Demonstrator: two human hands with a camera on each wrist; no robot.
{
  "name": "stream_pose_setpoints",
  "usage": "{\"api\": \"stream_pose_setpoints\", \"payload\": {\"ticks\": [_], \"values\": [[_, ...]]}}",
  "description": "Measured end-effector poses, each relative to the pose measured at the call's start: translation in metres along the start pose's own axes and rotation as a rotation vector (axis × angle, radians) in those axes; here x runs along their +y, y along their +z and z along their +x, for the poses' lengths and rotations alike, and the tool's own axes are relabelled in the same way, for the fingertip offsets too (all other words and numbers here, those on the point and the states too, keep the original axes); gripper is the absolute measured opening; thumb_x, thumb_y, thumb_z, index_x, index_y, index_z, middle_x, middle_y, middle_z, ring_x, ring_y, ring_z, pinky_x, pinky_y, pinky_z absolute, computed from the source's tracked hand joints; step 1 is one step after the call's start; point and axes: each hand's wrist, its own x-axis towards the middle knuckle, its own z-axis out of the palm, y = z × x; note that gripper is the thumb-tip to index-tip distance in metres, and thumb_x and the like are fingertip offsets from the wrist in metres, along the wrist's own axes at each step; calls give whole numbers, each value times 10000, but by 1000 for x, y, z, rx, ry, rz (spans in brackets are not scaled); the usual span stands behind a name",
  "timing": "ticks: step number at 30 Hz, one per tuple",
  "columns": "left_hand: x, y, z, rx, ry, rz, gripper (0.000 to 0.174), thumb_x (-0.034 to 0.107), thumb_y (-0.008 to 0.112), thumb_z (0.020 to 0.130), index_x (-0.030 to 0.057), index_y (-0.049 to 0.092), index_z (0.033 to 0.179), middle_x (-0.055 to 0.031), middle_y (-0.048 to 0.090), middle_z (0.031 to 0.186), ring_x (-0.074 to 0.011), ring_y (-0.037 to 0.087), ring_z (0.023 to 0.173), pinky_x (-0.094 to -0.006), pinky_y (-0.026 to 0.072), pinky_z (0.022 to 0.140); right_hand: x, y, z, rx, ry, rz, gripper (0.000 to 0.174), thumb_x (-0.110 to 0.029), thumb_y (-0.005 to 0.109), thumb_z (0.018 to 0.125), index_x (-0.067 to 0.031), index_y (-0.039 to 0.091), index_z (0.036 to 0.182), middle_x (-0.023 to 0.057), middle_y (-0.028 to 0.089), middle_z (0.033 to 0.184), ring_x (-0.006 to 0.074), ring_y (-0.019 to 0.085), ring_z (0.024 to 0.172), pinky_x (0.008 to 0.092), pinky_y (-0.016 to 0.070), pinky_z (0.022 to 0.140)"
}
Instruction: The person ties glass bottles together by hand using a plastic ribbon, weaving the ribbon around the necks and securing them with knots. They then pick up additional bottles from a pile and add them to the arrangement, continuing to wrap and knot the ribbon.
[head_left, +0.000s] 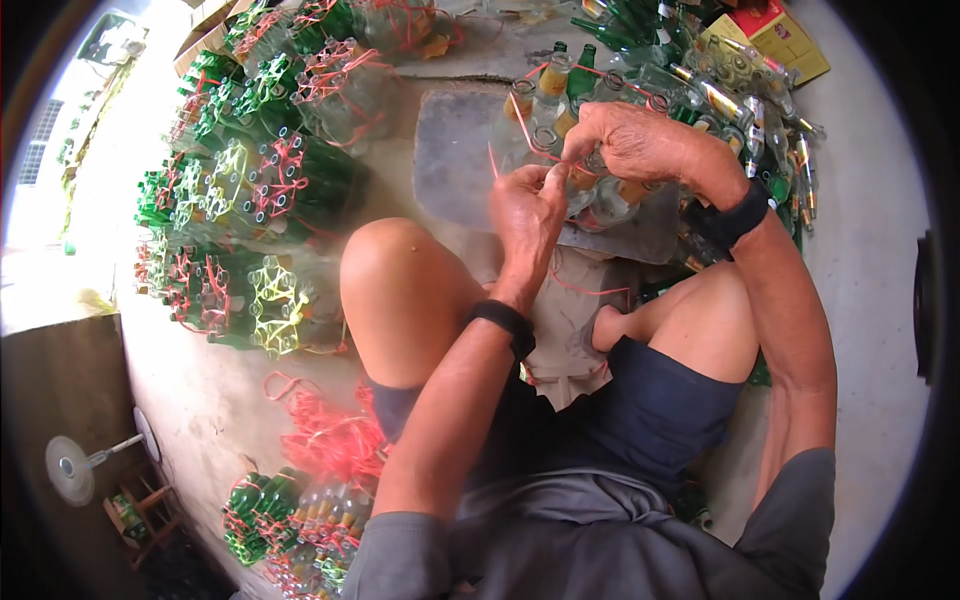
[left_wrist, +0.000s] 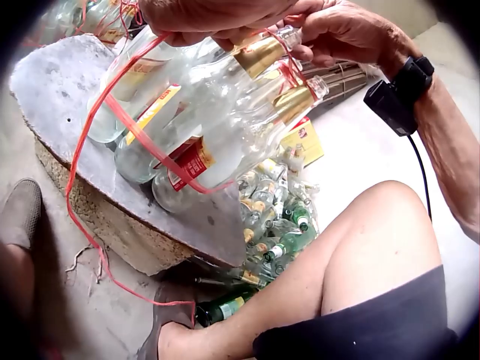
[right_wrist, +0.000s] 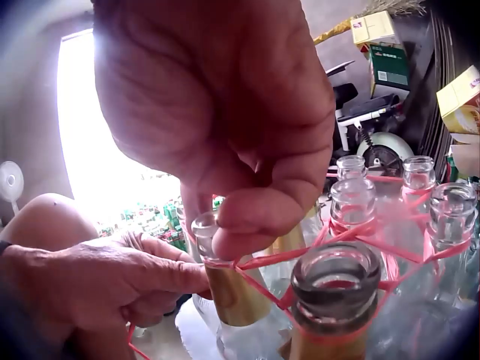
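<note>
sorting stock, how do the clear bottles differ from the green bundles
The clear bottles are colourless with gold neck foil; the green bundles are green glass. The clear bottles stand on the slab, the green bundles on the floor. The left hand and right hand pinch string at the clear bottles; no hand touches the green bundles. Both wear red string.

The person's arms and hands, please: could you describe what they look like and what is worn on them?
The left hand and right hand are bare, without gloves. Each wrist wears a black strap; the right wrist's strap carries a black boxy unit, with a thin black cable running along the forearm. The forearms are uncovered; grey short sleeves cover the upper arms.
</note>
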Motion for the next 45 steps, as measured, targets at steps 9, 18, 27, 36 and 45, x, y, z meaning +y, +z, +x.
{"api": "stream_pose_setpoints", "payload": {"ticks": [9, 18, 27, 36, 45], "values": [[0, 4, 1, 25, -69, 57, 714, 569, 746, 905, -77, 590, 643, -86, 393, 505, -115, 364, 553, -431, 336, 489, -4, -4, -5, -54, 14, -46, 495, 73, 517, 804, -201, 772, 1128, 153, 619, 1036, 349, 636, 1039, 447, 501, 832], [10, 3, -2, 54, -87, 18, 626, 500, 759, 893, -64, 632, 654, -193, 493, 518, -222, 395, 494, -473, 376, 519, -27, 0, -9, -52, 83, -194, 339, -23, 621, 862, -195, 754, 1123, 184, 594, 1098, 391, 640, 1015, 473, 509, 841], [8, 1, -2, 34, -40, 54, 479, 380, 714, 917, -50, 664, 712, -232, 571, 600, -282, 476, 505, -480, 418, 561, -33, 9, -19, 161, -87, -653, 222, -25, 658, 822, -127, 636, 1018, 148, 584, 1012, 399, 677, 889, 525, 517, 717], [17, 1, -6, -15, 7, -6, 415, 292, 681, 947, -75, 676, 753, -210, 579, 591, -188, 525, 534, -434, 445, 561, -23, -10, -16, 169, -102, -790, 203, -94, 715, 819, -101, 634, 1005, 120, 625, 969, 350, 677, 921, 481, 529, 758], [24, -1, -5, -79, -23, -116, 355, 230, 649, 971, -95, 707, 842, -108, 613, 610, -140, 539, 589, -384, 449, 556, -7, -44, -9, 210, 3, -651, 98, -154, 627, 849, -56, 625, 853, 169, 669, 850, 389, 661, 944, 511, 515, 805]]}}
